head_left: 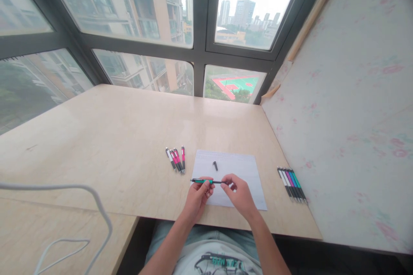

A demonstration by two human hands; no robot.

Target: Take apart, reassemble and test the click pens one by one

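Note:
My left hand [197, 197] is closed round the green barrel of a ballpoint pen [196, 180], held level above a sheet of paper [235, 200]. From the barrel's right end sticks a thin dark refill [217, 182]. The fingertips of my right hand [237, 191] pinch the refill's far end; anything smaller between them is hidden. On the paper, just beyond my hands, lies a short black pen grip [215, 166], apart from the pen.
Several pink and white pens [177, 160] lie left of the paper. A row of several pens [292, 184] in white, purple, blue and green lies at right, near the papered wall [355, 150]. A white cable [100, 206] loops at lower left. Windows border the wooden tabletop [129, 129].

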